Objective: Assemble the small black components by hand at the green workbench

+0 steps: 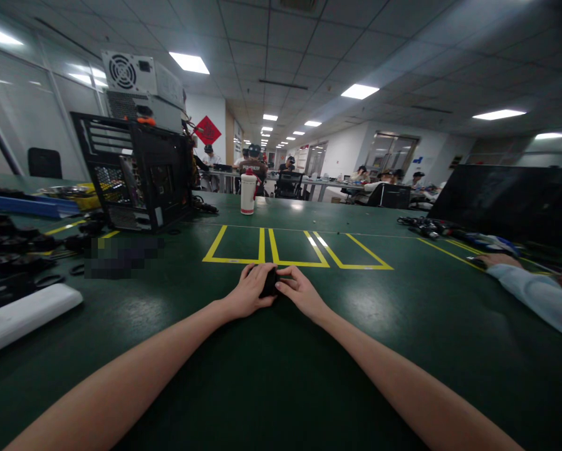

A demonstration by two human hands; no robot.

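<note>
A small black object [269,283] is between my hands on the green table, mostly covered by fingers, and its kind cannot be made out. My left hand [250,291] curls over its left side, with the thumb along the near edge. At its right side, the thumb and forefinger of my right hand [302,291] close on its edge. Just beyond the hands, strips of yellow tape [299,264] mark three boxes on the table [281,376].
A black computer case [142,172] with power supplies [142,78] on top stands at the left. A white bottle [248,194] stands farther back. Cables and a white casing [29,318] lie left. Another person's sleeved arm [534,291] rests at the right, near a dark monitor [506,203].
</note>
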